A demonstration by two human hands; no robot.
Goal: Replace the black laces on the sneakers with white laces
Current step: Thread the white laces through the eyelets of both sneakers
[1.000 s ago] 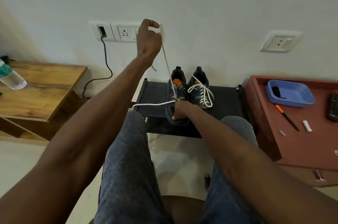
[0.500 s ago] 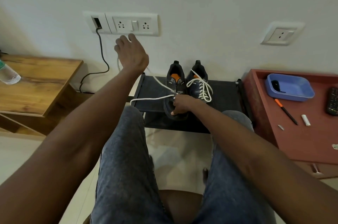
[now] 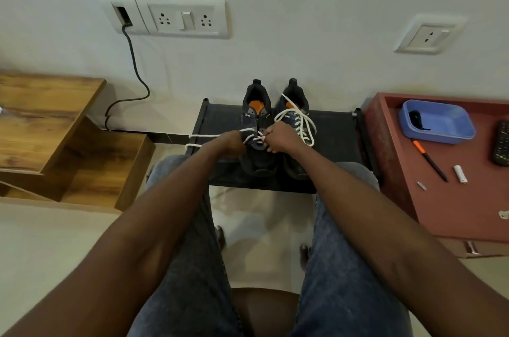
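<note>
White lace [image 3: 209, 136], soft and limp, is pinched by both hands [image 3: 234, 141] at the left sneaker's [image 3: 257, 144] eyelets; best gripped near its stiff tip.

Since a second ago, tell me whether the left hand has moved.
Yes. The left hand dropped from beside the wall socket plate to the left sneaker.

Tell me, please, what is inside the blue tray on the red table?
The blue tray on the red table holds one small dark object at its left end; what it is cannot be told. The rest looks bare.
</note>
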